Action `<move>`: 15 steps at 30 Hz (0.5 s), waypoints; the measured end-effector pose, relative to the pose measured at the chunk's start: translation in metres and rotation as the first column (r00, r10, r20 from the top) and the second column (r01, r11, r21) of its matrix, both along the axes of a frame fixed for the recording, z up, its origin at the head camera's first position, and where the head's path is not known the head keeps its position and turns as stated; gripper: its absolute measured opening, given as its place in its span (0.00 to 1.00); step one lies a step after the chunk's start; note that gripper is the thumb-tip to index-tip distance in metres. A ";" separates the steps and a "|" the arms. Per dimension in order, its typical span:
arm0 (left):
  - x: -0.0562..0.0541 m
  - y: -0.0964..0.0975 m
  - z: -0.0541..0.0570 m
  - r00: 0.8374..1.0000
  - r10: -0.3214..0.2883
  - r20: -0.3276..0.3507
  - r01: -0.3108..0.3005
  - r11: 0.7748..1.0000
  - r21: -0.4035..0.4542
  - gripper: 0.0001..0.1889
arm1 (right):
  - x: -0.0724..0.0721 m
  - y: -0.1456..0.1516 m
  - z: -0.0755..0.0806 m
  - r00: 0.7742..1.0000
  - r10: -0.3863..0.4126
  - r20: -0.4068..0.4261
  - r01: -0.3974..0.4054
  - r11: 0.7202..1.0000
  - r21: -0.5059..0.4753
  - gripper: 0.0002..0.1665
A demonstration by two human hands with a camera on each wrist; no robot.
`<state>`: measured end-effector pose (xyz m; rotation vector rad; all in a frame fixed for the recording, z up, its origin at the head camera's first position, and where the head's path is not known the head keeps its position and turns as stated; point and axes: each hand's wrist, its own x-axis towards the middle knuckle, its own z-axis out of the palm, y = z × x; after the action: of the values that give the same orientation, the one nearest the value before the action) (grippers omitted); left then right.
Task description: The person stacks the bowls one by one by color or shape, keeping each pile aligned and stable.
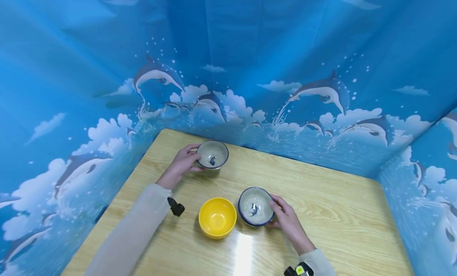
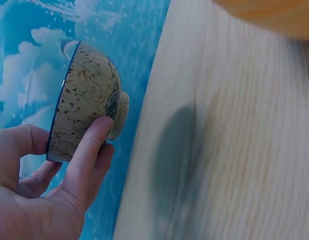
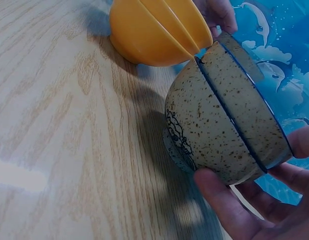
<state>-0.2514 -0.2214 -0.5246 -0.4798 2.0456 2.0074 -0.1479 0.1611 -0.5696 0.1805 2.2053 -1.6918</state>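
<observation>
My left hand (image 1: 184, 160) grips a speckled ceramic bowl (image 1: 213, 151) by its side, thumb at the rim. Its dark shadow on the wood in the left wrist view shows that this bowl (image 2: 82, 102) is off the table. Nearer the front, my right hand (image 1: 287, 218) holds two nested speckled bowls (image 3: 219, 120), its thumb at the rim and a finger low on the outer wall. Blue lines their rims, and a dark blue figure marks the inside of the upper one (image 1: 254, 206). Just left of this pair stands a yellow bowl stack (image 1: 217, 217), with nested rims visible from the right wrist.
The light wooden table (image 1: 321, 196) runs on to the right of both hands. A blue dolphin-print curtain (image 1: 235, 49) hangs along its back and sides. The far table edge lies close behind the left hand's bowl.
</observation>
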 end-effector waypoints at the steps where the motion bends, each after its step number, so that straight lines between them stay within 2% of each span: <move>1: 0.000 0.003 0.002 1.000 -0.011 -0.008 0.011 1.000 0.004 0.32 | 0.000 0.000 0.000 1.000 0.000 0.000 0.000 1.000 0.000 0.28; 8: 0.004 0.020 0.010 0.996 -0.066 -0.056 0.067 0.997 0.023 0.33 | -0.001 0.000 -0.001 1.000 0.006 -0.009 -0.006 1.000 -0.015 0.29; 15: 0.007 0.031 0.012 0.992 -0.112 -0.052 0.113 0.993 0.019 0.33 | 0.001 0.001 0.001 1.000 0.010 -0.024 -0.011 1.000 -0.025 0.30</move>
<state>-0.2440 -0.1903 -0.5129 -0.3050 2.0295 1.9934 -0.1474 0.1617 -0.5688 0.1429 2.1966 -1.7238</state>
